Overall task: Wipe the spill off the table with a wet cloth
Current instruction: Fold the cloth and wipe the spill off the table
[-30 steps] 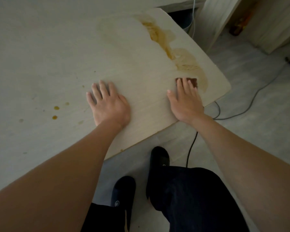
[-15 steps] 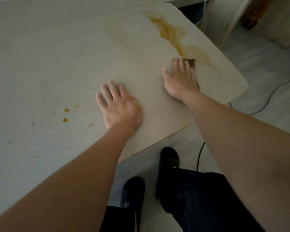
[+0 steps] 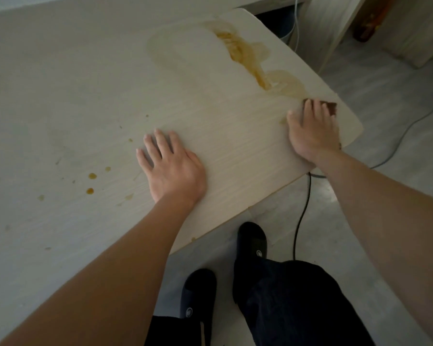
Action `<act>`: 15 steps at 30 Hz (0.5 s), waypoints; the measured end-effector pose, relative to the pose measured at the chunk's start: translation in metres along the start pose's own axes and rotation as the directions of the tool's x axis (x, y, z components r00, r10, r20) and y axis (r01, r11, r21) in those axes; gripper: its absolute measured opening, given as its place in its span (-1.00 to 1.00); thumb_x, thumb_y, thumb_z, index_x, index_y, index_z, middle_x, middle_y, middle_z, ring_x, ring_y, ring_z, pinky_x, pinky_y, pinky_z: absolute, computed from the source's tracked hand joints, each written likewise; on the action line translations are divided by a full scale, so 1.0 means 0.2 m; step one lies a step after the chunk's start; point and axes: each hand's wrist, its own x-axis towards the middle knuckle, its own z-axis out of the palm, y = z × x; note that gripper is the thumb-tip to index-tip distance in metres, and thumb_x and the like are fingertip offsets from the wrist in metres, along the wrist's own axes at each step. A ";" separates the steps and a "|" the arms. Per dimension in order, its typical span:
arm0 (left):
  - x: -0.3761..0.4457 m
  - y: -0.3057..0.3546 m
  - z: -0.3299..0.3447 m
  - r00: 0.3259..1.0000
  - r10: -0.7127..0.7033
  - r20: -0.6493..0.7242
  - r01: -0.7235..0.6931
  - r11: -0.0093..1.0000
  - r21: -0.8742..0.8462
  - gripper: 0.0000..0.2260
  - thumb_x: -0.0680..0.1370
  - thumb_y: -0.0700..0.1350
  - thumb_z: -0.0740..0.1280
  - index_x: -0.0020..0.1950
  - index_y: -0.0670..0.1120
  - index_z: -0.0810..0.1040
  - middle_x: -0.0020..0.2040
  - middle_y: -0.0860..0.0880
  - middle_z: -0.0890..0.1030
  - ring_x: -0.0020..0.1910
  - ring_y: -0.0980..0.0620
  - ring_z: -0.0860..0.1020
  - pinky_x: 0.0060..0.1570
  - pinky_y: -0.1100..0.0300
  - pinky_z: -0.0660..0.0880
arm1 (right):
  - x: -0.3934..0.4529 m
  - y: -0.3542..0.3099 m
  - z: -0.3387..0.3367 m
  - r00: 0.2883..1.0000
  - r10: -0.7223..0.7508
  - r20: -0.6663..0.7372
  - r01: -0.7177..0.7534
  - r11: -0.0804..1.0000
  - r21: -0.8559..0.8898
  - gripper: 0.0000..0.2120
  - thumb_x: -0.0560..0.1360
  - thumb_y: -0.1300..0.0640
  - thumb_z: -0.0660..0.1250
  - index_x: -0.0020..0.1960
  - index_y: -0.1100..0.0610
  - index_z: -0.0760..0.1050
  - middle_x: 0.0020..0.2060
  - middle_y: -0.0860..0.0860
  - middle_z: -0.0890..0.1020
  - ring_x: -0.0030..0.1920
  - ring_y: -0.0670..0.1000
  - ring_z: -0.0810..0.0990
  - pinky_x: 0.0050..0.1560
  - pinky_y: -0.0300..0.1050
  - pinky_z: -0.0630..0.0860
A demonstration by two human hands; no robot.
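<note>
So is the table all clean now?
No, a brown spill still streaks the table beyond the cloth under the right hand.

Right hand (image 3: 313, 131) presses brown cloth (image 3: 331, 107) below spill (image 3: 250, 61) on table (image 3: 85, 96)

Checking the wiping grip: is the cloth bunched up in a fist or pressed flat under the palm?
Pressed flat. The right hand lies open, fingers extended, on the brown cloth; only its far edge shows past the fingertips.
</note>
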 end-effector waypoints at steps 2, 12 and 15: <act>0.00 0.00 0.01 1.000 0.003 -0.008 -0.003 1.000 0.014 -0.43 0.66 0.05 -0.12 0.67 -0.11 0.07 0.68 -0.17 0.03 0.66 -0.22 -0.08 0.60 -0.24 -0.12 | 0.12 -0.04 0.00 0.998 0.064 0.010 -0.065 0.998 0.021 -0.22 0.61 -0.32 -0.27 0.69 0.10 -0.13 0.68 0.02 -0.11 0.67 0.04 -0.15 0.63 0.10 -0.22; 0.01 0.01 0.01 1.000 -0.013 0.001 0.013 1.000 0.014 -0.44 0.68 0.03 -0.10 0.68 -0.09 0.05 0.69 -0.16 0.01 0.66 -0.21 -0.10 0.60 -0.23 -0.16 | 0.17 -0.66 0.10 0.976 -0.196 0.092 0.197 0.980 0.006 -0.26 0.64 -0.29 -0.22 0.69 0.10 -0.15 0.68 0.03 -0.14 0.66 0.05 -0.18 0.62 0.07 -0.25; 0.01 0.01 0.01 1.000 -0.011 0.004 0.011 1.000 0.011 -0.44 0.68 0.04 -0.10 0.68 -0.09 0.05 0.69 -0.16 0.00 0.66 -0.20 -0.11 0.60 -0.23 -0.15 | 0.07 -0.85 0.16 0.940 -0.324 0.104 0.326 0.946 0.002 -0.34 0.69 -0.21 -0.16 0.69 0.09 -0.09 0.68 0.01 -0.09 0.67 0.03 -0.15 0.62 0.05 -0.24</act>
